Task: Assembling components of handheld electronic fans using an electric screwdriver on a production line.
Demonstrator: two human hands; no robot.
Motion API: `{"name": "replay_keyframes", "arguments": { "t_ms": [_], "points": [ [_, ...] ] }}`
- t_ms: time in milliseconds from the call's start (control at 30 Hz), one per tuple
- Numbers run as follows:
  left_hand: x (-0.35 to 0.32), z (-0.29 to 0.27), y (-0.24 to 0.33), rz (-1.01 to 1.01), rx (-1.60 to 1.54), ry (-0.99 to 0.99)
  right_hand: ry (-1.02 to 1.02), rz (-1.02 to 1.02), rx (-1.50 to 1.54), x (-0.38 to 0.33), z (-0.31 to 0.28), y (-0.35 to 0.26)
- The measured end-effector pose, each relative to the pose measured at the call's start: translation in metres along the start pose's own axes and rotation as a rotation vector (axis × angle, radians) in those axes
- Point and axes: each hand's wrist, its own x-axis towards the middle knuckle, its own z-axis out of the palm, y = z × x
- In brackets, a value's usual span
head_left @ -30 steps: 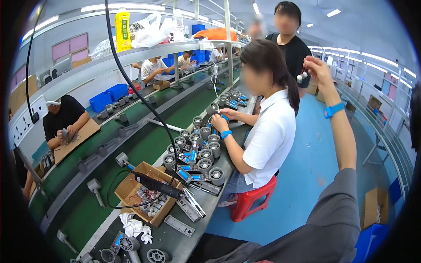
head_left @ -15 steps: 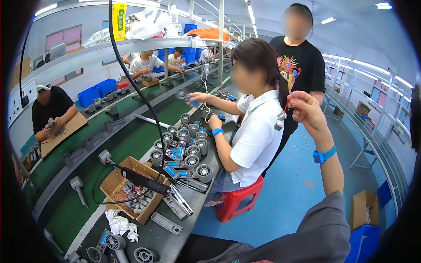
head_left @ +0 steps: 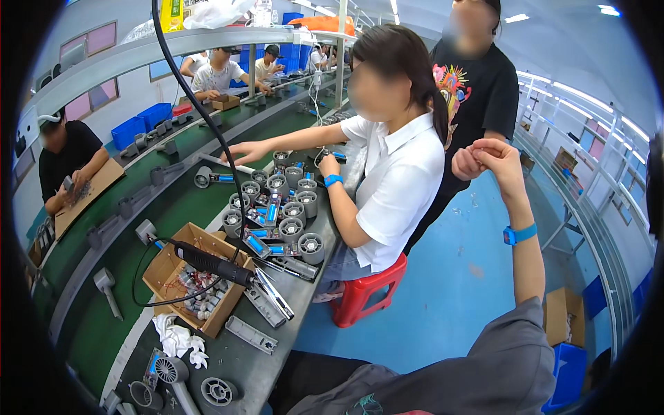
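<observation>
right hand (head_left: 502, 164) half-curled, just beside a co-worker's hand (head_left: 467, 165), contents hidden

Blue floor (head_left: 443, 287), red stool (head_left: 370, 282), pale wall (head_left: 133, 86), pink-paned window (head_left: 102, 40), ceiling strip lights (head_left: 517, 18)

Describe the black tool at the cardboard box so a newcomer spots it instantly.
Find the dark bench left of the red stool, then the open cardboard box at its near end. The tool is the thick black cylinder slanting across the box's opening. Unlike the grey and silver pieces beside it, it's black and corded.
</observation>
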Motion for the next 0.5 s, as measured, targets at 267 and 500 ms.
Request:
{"name": "replay_keyframes", "arguments": {
  "t_ms": [267,500],
  "points": [
    [0.052,0.01,0.063,-1.475,0.274,-0.064,0.346,-0.422,-0.8,-0.045,0.034,0.036],
    [0.078,0.014,0.059,-1.441,0.513,-0.369,-0.573,-0.069,-0.116,-0.117,0.114,-0.015]
  ]
}}
